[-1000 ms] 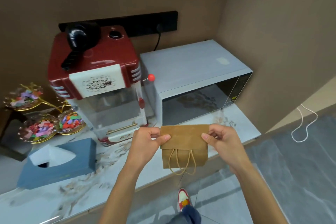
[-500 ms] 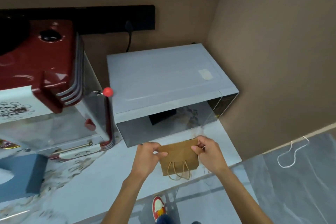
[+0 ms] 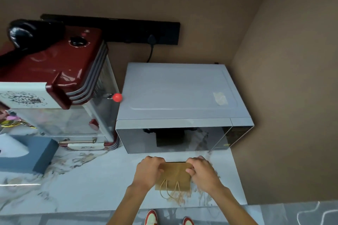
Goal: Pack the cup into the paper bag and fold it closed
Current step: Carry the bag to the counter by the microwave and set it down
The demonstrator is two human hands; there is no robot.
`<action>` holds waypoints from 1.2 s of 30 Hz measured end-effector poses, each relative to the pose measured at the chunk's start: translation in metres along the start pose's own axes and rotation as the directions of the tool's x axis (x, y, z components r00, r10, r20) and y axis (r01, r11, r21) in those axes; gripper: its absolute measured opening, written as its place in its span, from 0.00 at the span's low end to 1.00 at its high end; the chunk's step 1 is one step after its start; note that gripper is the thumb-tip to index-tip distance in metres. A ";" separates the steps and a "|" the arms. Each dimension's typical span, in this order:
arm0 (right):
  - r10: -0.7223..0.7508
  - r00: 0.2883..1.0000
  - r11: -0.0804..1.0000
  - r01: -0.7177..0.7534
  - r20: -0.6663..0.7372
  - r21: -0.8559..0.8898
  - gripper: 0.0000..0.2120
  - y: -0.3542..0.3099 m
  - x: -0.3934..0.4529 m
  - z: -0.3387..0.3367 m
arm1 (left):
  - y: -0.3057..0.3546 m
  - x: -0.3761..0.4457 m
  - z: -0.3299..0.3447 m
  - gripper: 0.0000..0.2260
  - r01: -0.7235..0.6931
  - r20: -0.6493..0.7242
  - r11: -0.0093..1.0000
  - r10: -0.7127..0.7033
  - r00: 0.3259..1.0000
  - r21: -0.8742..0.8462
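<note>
A marble-patterned table (image 3: 91, 179) fills the lower part of the view and carries everything here. At its back right stands a grey microwave (image 3: 179, 97), its dark door facing the person, and to the left of it a red popcorn machine (image 3: 54, 71) with a small red knob (image 3: 117, 97) sticking out toward the microwave. A blue tissue box (image 3: 29, 155) sits at the left edge. Just in front of the microwave door lies the brown paper bag (image 3: 173, 175), flat on the table with its 2 string handles (image 3: 169, 191) trailing toward the near edge. The left hand (image 3: 148, 171) is closed on the bag's upper left corner and the right hand (image 3: 201, 171) is closed on the upper right corner, so both are pinching the far edge where the fold runs. The cup cannot be seen; whether it is inside the bag cannot be told, though the bag looks rather flat. The step in hand appears to be pressing the fold down. The crease could spring back if the hands let go before it is pressed firm, since stiff paper tends to reopen. The handles hang near the table edge, so a sleeve or wrist catching them could drag the bag off. If a cup is inside, pressing hard could crush it.
</note>
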State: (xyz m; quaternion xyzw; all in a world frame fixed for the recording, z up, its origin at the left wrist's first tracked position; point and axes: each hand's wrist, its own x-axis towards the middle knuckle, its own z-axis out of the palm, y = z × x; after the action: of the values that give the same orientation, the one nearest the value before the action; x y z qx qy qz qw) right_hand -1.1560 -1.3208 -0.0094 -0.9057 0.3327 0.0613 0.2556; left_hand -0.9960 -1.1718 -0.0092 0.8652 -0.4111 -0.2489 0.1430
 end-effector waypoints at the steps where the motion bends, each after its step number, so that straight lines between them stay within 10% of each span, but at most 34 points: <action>1: -0.081 0.997 0.994 0.082 0.016 -0.068 0.10 -0.002 0.003 -0.002 | 0.004 0.000 0.000 0.09 -0.021 0.013 0.997 0.020 1.000 0.069; 6: -0.340 0.934 0.890 0.358 0.113 -0.284 0.13 -0.027 0.015 -0.001 | 0.022 0.002 0.012 0.12 -0.097 0.034 0.936 0.091 0.995 0.338; 15: -0.340 0.933 0.781 0.349 0.117 -0.517 0.11 -0.012 0.017 -0.002 | 0.008 -0.002 0.020 0.12 -0.112 -0.008 0.921 0.124 0.992 0.374; 36: -0.275 0.957 0.890 0.290 0.095 -0.352 0.11 0.017 0.014 -0.023 | 0.006 -0.017 0.007 0.15 -0.053 -0.072 0.966 0.036 0.997 -0.252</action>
State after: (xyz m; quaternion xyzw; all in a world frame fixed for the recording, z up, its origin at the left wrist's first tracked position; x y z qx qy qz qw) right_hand -1.1571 -1.3518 -0.0003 -0.9743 0.1750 0.1031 0.0973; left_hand -1.0129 -1.1631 -0.0070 0.8382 -0.3902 -0.2672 0.2717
